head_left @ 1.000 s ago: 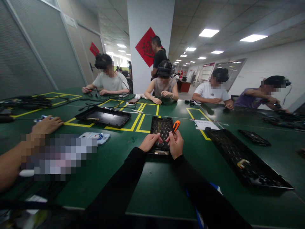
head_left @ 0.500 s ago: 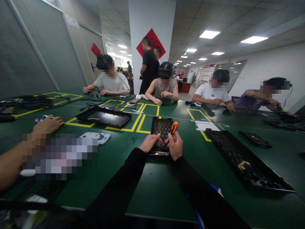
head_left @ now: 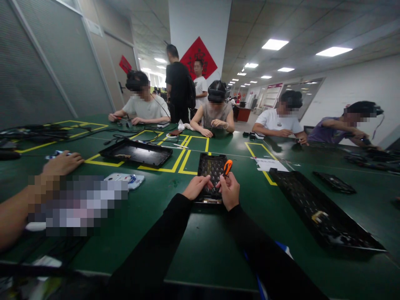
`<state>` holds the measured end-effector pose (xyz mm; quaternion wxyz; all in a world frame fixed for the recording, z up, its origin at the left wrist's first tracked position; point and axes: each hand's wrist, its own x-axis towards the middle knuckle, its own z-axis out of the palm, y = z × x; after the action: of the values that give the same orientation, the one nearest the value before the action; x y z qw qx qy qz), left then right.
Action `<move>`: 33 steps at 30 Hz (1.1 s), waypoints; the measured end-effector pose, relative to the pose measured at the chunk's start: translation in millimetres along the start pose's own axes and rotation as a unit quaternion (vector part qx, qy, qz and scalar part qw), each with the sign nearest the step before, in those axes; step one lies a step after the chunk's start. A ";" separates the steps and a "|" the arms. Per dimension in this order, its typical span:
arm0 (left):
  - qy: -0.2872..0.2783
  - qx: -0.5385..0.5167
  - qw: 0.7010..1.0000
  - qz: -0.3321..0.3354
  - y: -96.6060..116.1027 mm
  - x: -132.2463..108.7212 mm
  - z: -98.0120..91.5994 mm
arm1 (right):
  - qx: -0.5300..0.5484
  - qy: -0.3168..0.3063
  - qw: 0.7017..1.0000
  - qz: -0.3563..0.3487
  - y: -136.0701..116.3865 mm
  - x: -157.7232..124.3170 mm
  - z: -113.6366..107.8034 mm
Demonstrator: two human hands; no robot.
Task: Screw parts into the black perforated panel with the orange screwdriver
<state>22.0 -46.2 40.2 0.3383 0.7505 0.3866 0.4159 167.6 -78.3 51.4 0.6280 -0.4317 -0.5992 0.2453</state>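
Right grip (head_left: 230,192): thumb and fingers closed about an orange tool (head_left: 228,167), whose handle slants up and away above the knuckles; fingertips turned inward towards the left grip.
Left grip (head_left: 196,186): palm down, fingers pointing inward over the casing; whether the fingertips pinch anything, I cannot tell.
Gap: the two grips face each other, near but apart.
Casing (head_left: 212,163): black, with rows of pale marks inside; it lies beneath and between both grips, its far end reaching beyond them, its near edge just this side of the fingers.
Forearms: black sleeves (head_left: 156,246), rising from the near edge and converging on the casing, wrists low over the worktop (head_left: 200,237).
Right of the right grip: a white sheet (head_left: 271,164), then a long black shell (head_left: 308,195) and a smaller black part (head_left: 334,182).
Left of the left grip: a black tray (head_left: 136,153) farther out, a blue-white case (head_left: 137,180), and a co-worker's hand (head_left: 64,163) well apart.
Beyond both grips: yellow tape (head_left: 185,155) and four seated people.
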 end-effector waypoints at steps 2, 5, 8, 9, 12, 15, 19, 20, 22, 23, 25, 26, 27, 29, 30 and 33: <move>0.001 0.001 1.000 0.001 -0.6 0.1 0.1 | -0.001 -0.003 1.000 0.000 0.0 -0.3 0.3; 0.005 0.020 1.000 0.001 0.1 0.0 -0.5 | -0.005 -0.009 1.000 -0.002 -0.5 -1.0 0.5; 0.004 0.053 0.998 0.011 1.6 -0.5 -2.0 | -0.008 -0.014 1.000 -0.004 -1.0 -1.7 0.3; 0.001 0.058 0.998 0.018 2.0 -0.5 -2.6 | -0.007 -0.015 1.000 -0.005 -1.1 -1.9 0.1; -0.018 0.045 0.998 0.038 2.3 -0.4 -4.0 | -0.007 -0.019 1.000 -0.008 -1.0 -2.1 -0.2; -0.025 0.023 0.999 0.040 2.0 -0.6 -3.5 | -0.010 -0.022 1.000 -0.010 -0.5 -1.9 -0.1; 0.029 -0.022 0.999 0.013 -1.0 0.3 -1.2 | -0.014 -0.026 1.000 -0.005 1.4 -1.4 0.9; 0.066 -0.045 0.997 0.000 -2.9 1.4 -0.7 | -0.016 -0.026 1.000 -0.003 2.0 -1.2 1.1; 0.161 -0.099 0.982 -0.031 -8.8 4.5 -0.6 | -0.025 -0.024 0.999 0.001 2.7 -0.5 1.2; 0.207 -0.126 0.969 -0.046 -12.6 6.4 -0.9 | -0.029 -0.024 0.999 0.001 2.8 0.0 1.0; 0.275 -0.163 0.945 -0.070 -21.1 10.0 -2.0 | -0.040 -0.023 0.999 -0.008 2.4 1.4 0.3; 0.296 -0.175 0.935 -0.079 -25.4 11.4 -2.6 | -0.047 -0.021 0.999 -0.018 2.0 2.2 -0.1; 0.309 -0.183 0.929 -0.088 -29.4 12.5 -3.1 | -0.051 -0.019 0.998 -0.030 1.6 3.0 -0.4; 0.315 -0.185 0.925 -0.107 -35.5 13.6 -3.5 | -0.044 -0.014 0.998 -0.044 1.3 4.3 -0.3; 0.310 -0.179 0.927 -0.114 -37.5 13.5 -3.4 | -0.032 -0.011 0.999 -0.042 1.5 4.7 0.2; 0.278 -0.122 0.946 -0.111 -38.4 12.0 -2.0 | 0.019 -0.004 1.000 -0.014 2.9 4.7 2.4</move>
<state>13.0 -17.4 13.5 0.3507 0.5104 0.4922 0.6117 166.7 -72.4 51.3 0.6369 -0.4098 -0.6034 0.2496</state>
